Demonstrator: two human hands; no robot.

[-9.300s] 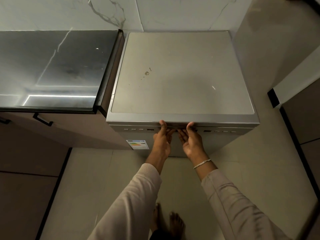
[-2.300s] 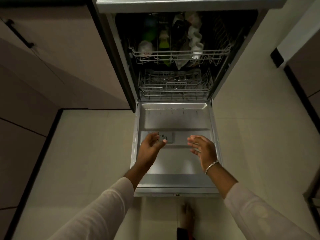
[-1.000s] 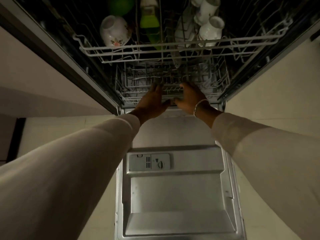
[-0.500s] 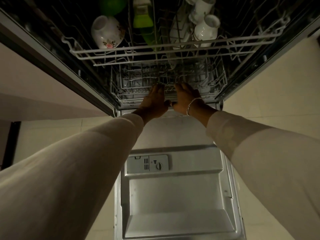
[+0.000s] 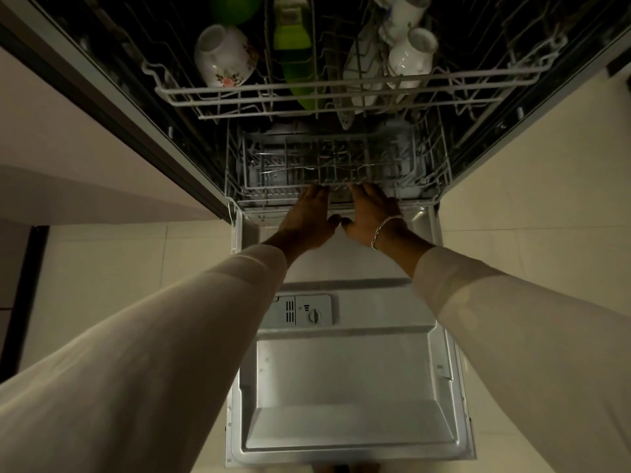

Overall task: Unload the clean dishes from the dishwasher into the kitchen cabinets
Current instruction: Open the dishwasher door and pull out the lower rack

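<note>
Dishwasher [image 5: 143,107] is open at 12 o'clock. Its door [image 5: 341,370] lies flat toward 6, under your arms.

Upper rack [image 5: 478,78] sits inside the tub and is loaded. Lower rack [image 5: 273,172] sits below it, also inside. Its contents are too dim to name.

In the upper rack: floral cup [image 5: 223,58] at 11 o'clock, mouth toward you. Green bottle [image 5: 293,39] at 12. White mugs [image 5: 409,56] at 1.

Your left hand [image 5: 307,216] and right hand [image 5: 372,209] lie side by side at the lower rack's front rail, thumbs almost meeting. Fingertips are lost among the wires, so you cannot tell whether they hook it. Neither hand holds a dish.

Step, as judged: drawing the lower rack out. No dish is unloaded yet.

Next move calls for an even pull toward 6 with both hands, keeping the rack level over the door.
</note>
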